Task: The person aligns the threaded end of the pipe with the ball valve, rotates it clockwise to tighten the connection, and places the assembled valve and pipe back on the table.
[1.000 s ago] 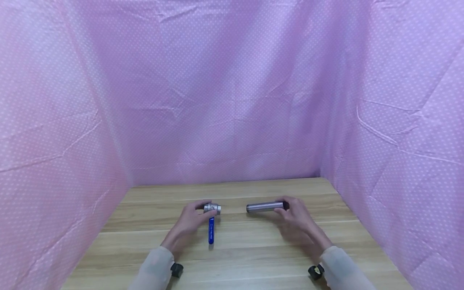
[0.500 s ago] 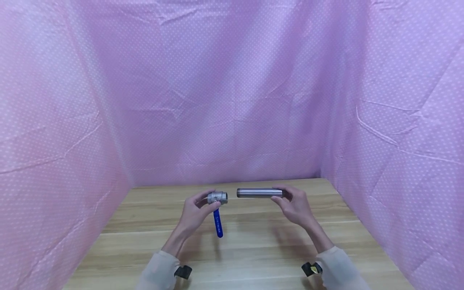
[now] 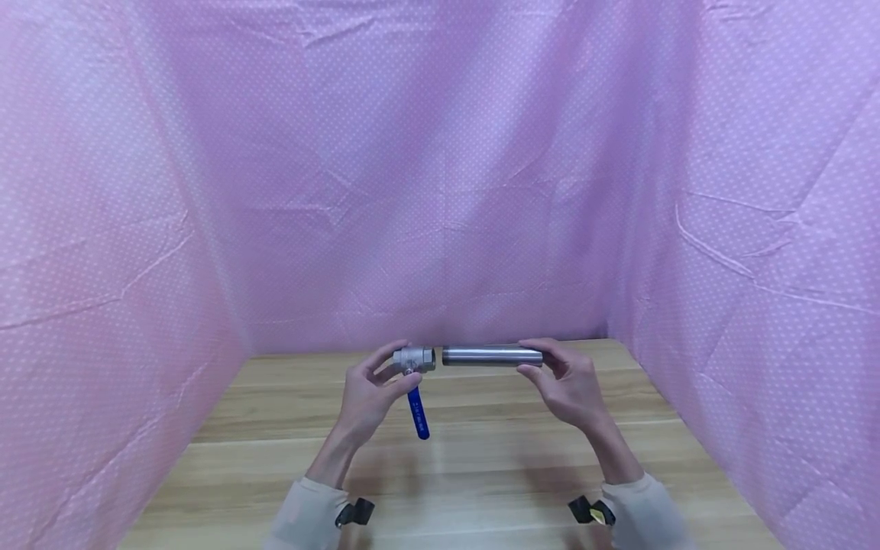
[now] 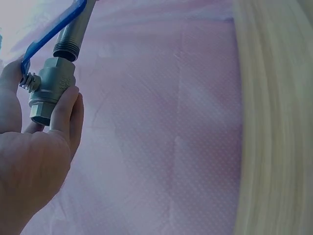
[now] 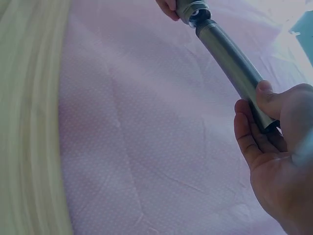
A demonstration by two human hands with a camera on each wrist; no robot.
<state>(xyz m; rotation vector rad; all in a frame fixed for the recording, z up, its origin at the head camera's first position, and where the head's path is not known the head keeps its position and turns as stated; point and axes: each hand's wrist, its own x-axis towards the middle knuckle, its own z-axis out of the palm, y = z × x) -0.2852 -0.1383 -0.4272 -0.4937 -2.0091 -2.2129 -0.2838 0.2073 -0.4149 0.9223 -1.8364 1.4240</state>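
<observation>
My left hand grips a silver ball valve between thumb and fingers, raised above the table. The valve's blue lever handle hangs down toward me in the head view. With its thumb and fingers my right hand pinches the right end of a steel pipe, held level. In the left wrist view the pipe's threaded end faces the valve's hexagonal opening. A narrow gap separates the two in the head view. The right wrist view shows the valve mouth close to the pipe end.
A wood-grain table lies under both hands. Pink dotted cloth hangs at the back and on both sides. Each wrist wears a black strap mount, the left one and the right one.
Both hands have risen off the table with the valve and the pipe. The pipe has moved left and the valve slightly right, so the gap between them has shrunk.
</observation>
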